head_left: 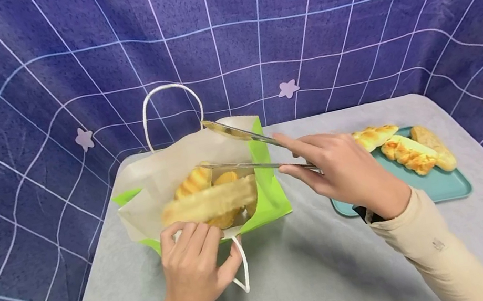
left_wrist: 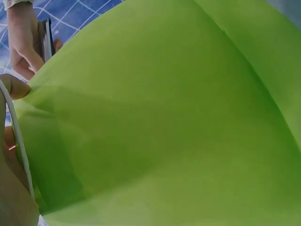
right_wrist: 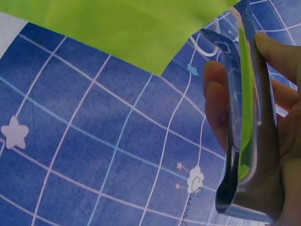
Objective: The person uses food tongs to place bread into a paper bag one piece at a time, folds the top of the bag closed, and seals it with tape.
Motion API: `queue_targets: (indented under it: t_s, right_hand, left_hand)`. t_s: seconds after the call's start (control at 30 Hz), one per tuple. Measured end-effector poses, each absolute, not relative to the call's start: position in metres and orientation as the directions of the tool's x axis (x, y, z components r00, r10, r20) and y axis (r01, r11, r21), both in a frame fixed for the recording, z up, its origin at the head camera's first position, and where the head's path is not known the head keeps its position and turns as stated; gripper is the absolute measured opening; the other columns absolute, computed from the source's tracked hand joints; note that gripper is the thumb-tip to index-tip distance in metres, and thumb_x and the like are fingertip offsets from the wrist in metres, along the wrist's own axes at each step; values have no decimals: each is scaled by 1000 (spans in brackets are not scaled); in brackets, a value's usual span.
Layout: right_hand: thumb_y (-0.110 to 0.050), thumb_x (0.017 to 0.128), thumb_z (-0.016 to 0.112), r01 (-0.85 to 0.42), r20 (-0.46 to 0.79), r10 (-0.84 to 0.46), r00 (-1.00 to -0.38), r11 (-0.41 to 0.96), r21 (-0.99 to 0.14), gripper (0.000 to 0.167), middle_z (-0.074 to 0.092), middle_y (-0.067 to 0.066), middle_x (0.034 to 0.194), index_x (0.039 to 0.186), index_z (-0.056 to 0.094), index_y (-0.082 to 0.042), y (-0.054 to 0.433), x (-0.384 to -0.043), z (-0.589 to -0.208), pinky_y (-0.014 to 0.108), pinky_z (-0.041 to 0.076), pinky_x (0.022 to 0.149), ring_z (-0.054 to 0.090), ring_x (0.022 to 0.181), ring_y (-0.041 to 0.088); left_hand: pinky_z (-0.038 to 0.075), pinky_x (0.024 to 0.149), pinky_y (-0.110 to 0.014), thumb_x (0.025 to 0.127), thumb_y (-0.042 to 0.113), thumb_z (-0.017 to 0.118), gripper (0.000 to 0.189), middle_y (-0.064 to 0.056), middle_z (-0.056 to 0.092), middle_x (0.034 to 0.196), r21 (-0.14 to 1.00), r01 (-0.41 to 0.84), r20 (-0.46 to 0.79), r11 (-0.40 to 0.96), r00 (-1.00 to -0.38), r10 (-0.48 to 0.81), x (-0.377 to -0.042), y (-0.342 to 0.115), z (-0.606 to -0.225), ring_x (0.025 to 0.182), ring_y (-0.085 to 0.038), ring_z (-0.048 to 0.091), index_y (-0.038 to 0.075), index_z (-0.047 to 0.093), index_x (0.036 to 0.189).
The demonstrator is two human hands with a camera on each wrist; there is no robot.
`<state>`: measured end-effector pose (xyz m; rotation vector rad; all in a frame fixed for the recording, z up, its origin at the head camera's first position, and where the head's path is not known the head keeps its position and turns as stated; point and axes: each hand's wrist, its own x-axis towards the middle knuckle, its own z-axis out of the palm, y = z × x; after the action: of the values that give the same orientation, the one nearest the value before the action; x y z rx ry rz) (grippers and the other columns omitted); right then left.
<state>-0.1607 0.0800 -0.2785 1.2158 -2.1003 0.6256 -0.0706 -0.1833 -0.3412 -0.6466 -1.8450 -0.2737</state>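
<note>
A green paper bag (head_left: pixel 273 196) with a pale inside stands with its mouth facing up. My left hand (head_left: pixel 196 267) grips its near rim, fingers over the edge, beside the white near handle (head_left: pixel 244 264). Metal tongs (head_left: pixel 263 139) are in my right hand (head_left: pixel 340 168), their tips spread apart over the bag's mouth with nothing between them. Below the tips, a long, blurred bread (head_left: pixel 211 200) lies across other breads (head_left: pixel 194 181) inside the bag. In the right wrist view, fingers and thumb hold the tongs (right_wrist: pixel 265 155) from both sides. Green paper (left_wrist: pixel 164 103) fills most of the left wrist view.
On the right, a teal tray (head_left: pixel 444 186) carries a few breads, among them a braided one (head_left: pixel 407 154) and a long brown one (head_left: pixel 434 147). The grey cloth (head_left: pixel 318 265) covers the table. A blue gridded curtain (head_left: pixel 233 45) hangs behind.
</note>
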Motion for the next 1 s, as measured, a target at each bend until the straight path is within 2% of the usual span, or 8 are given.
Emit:
queue_targets:
  t_s: [0.13,0.23,0.33,0.47,0.57,0.67,0.8,1.0]
  right_hand:
    - [-39,101,53,-877,760,-537,-367,473,-89,49,66,3,75,135,60,-5,93,-155,-282,31,46,50,60,60,14]
    - [-39,101,53,-867,787,-499,-362,491,-87,49,65,2,75,134,61,-3,104,-151,-285,30,46,51,58,59,12]
    - [-39,101,53,-850,800,-463,-382,515,-108,49,62,-1,76,134,61,-4,116,-148,-287,28,45,53,54,60,9]
    - [-41,103,48,-812,787,-419,-452,558,-169,52,60,0,79,137,58,-3,131,-145,-293,27,41,55,49,61,9]
    - [-44,103,46,-769,758,-389,-523,600,-222,56,61,3,83,139,55,-3,145,-144,-299,28,40,61,50,66,11]
    - [-42,98,58,-716,713,-368,-597,645,-266,55,58,0,82,140,54,-7,161,-144,-307,26,38,64,49,69,10]
    - [-30,84,79,-660,665,-351,-659,695,-286,64,49,-7,75,141,55,-13,182,-142,-318,21,36,62,43,64,5]
    - [-24,73,88,-583,617,-311,-722,754,-302,71,46,-9,73,137,59,-19,207,-137,-333,19,34,61,41,61,4]
  left_hand:
    - [38,68,-45,81,21,57,27,-1,36,58,-121,555,924,823,-239,297,-71,-183,-341,52,-20,37,8,43,61]
    - [39,68,-45,82,21,57,28,-1,35,58,-121,555,926,823,-235,295,-72,-183,-342,52,-20,37,8,43,61]
    - [39,69,-45,82,21,57,28,-1,36,58,-117,555,926,824,-240,293,-72,-183,-342,51,-20,37,8,44,61]
    - [39,69,-45,83,22,57,29,-1,37,58,-109,549,923,829,-253,290,-72,-184,-343,52,-20,37,8,45,61]
    - [39,69,-45,83,23,57,28,-1,38,58,-105,546,923,831,-258,287,-72,-184,-344,52,-20,38,8,46,62]
    - [39,69,-45,83,23,57,27,-1,40,58,-105,545,926,832,-251,281,-72,-184,-345,52,-20,38,8,49,63]
    - [39,68,-45,83,23,58,26,-1,42,58,-103,547,930,831,-243,275,-73,-183,-346,51,-20,39,7,51,63]
    - [38,69,-45,83,23,57,25,-1,43,58,-90,547,928,832,-258,270,-73,-183,-347,52,-20,40,7,53,64]
